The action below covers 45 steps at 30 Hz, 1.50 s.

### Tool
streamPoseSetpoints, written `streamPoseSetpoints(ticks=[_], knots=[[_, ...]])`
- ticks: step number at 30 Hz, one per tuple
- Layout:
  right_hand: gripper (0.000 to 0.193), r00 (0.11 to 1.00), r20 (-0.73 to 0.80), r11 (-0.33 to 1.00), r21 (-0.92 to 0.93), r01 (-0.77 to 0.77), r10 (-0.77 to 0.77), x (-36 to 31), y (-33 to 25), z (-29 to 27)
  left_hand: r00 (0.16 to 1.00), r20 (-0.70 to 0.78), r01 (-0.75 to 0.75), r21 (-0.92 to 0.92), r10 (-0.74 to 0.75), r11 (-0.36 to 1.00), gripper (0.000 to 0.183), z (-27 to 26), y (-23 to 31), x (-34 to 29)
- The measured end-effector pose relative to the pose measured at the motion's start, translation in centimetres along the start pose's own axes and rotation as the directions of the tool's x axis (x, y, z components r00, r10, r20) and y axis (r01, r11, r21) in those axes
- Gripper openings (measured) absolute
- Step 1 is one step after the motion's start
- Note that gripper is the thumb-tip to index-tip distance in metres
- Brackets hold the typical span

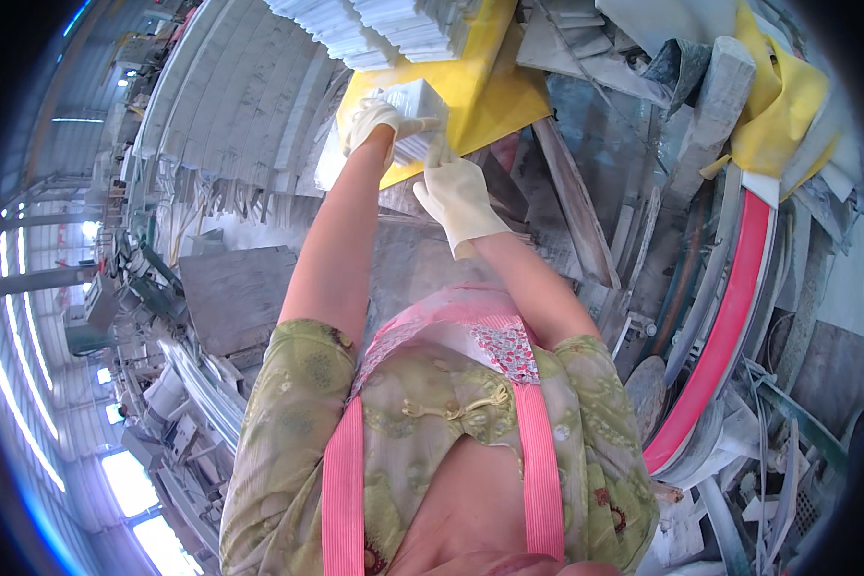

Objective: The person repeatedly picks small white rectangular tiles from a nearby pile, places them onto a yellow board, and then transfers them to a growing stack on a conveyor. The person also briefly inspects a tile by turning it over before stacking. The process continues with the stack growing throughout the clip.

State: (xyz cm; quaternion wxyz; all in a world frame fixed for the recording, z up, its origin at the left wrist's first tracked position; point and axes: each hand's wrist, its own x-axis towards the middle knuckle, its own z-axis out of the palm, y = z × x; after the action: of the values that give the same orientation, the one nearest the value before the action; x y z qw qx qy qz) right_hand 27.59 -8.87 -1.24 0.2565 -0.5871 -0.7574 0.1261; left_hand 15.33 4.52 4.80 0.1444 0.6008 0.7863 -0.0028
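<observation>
I have both gloved hands reaching well forward, over the yellow sheet (475,82). The left hand (372,120) lies against the left side of a small stack of thin white slabs (420,99), its fingers curled by that side and its thumb stretched rightward across the near part. From here I cannot tell how firmly that grip is pressed together, since the far fingertips are hidden from me. The right hand (459,197) is just beside the near right corner; its fingers (440,152) point forward and seem to meet the stack there, while its thumb stands apart to the left, so I read this grip as spread, with nothing pinched between thumb and fingers.

The stack sits on the near part of the yellow sheet, with a corner toward the right and its layered face turned roughly my way. I see the layer lines run across that face, rising slightly to the right; the block looks compact, and I cannot say for sure which side is its long axis. Just beyond it, taller piles of white slabs (418,24) rest on the same sheet, their layers showing at the near edges
</observation>
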Motion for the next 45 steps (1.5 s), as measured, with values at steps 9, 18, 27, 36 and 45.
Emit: streamPoseSetpoints(ticks=[9, 18, 27, 36, 45], knots=[[0.073, 0.999, 0.002, 0.989, 0.143, -0.046, 0.047, 0.0, -0.3, -0.2, 0.994, 0.003, 0.112, 0.014, -0.112, 0.994, 0.111, -1.0, 0.7, -0.6], [0.064, 0.934, -0.121, 0.721, 0.671, -0.173, 0.336, 1.5, 1.1, 1.4, 0.992, -0.107, -0.059, 0.039, 0.063, 0.998, 0.089, -1.9, -0.7, -2.1], [0.063, 0.896, 0.176, 0.196, 0.942, -0.273, 0.407, 5.2, -2.2, 0.9, 0.882, 0.122, -0.222, -0.745, 0.455, 0.629, 0.050, -4.0, -8.6, -0.1], [0.067, 0.908, 0.414, -0.056, 0.910, -0.411, 0.066, 9.0, -6.3, 2.4, 0.661, 0.000, -0.315, -0.908, 0.750, 0.278, 0.058, -4.5, -15.1, 1.8], [0.062, 0.875, 0.265, 0.557, 0.688, -0.466, 0.406, 10.6, -12.0, -0.1, 0.840, 0.217, 0.167, -0.975, 0.497, 0.143, 0.080, -9.5, -16.1, 0.9]])
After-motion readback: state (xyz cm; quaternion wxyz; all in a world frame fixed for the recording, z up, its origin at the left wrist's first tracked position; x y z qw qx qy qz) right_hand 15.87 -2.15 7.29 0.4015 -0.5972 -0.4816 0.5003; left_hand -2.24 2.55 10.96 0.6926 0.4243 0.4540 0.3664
